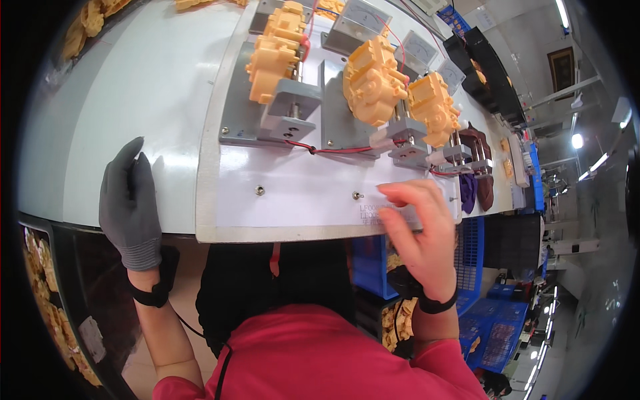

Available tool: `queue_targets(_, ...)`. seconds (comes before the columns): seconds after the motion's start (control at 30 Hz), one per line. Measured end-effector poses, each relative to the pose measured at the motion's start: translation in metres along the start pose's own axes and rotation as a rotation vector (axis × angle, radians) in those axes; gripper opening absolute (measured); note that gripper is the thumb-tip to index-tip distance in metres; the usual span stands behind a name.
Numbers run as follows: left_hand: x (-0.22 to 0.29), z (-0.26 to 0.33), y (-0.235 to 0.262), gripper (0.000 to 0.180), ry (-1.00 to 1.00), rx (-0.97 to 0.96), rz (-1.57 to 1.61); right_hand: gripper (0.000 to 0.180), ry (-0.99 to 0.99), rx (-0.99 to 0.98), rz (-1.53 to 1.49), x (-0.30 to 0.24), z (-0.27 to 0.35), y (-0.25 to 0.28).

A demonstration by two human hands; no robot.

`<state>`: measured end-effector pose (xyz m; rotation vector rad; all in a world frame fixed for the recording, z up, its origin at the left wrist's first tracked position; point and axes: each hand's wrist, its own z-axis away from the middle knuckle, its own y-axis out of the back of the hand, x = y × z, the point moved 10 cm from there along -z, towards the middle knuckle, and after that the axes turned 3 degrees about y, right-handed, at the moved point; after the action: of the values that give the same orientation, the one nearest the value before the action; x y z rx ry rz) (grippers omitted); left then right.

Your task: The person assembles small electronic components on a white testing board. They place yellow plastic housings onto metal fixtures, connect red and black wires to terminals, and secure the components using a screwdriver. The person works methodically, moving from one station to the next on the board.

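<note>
Knit-gloved left hand (130, 203) flat, released; bare right hand (417, 227) loose beside smooth white panel (293, 197).

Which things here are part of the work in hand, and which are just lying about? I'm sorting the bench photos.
In hand:
right hand at the white fixture board
yellow plastic parts clamped on grey fixtures
red wires
panel meters

Lying about:
left hand, gloved, flat on the table
blue crates
dark brown parts
</note>
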<state>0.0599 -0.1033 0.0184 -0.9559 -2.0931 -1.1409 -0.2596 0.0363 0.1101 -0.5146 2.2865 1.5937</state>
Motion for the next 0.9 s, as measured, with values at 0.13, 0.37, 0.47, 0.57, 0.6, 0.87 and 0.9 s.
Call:
queue_targets(0.13,0.008,-0.001,0.003,0.025,0.01,-0.002,-0.05,0.017,0.007,-0.028,-0.043,-0.003,-0.008,-0.021)
queue_targets(0.37,0.014,0.0,0.005,0.026,-0.032,0.014,-0.065,0.011,-0.03,0.011,-0.014,0.001,-0.007,-0.027)
queue_targets(0.47,0.013,0.0,0.006,0.026,-0.037,0.021,-0.066,0.01,-0.031,0.024,-0.011,0.0,-0.005,-0.028)
queue_targets(0.57,0.013,0.0,0.006,0.025,-0.038,0.013,-0.055,0.01,-0.04,0.015,-0.01,0.0,-0.006,-0.028)
queue_targets(0.6,0.013,0.0,0.005,0.025,-0.038,0.008,-0.049,0.01,-0.045,0.015,-0.013,0.001,-0.006,-0.028)
queue_targets(0.87,0.015,-0.002,0.007,0.024,-0.052,0.029,-0.066,0.014,-0.021,0.044,0.01,-0.006,-0.009,-0.013)
queue_targets(0.9,0.016,-0.001,0.006,0.024,-0.055,0.027,-0.069,0.015,-0.035,0.117,0.045,0.0,-0.004,0.001)
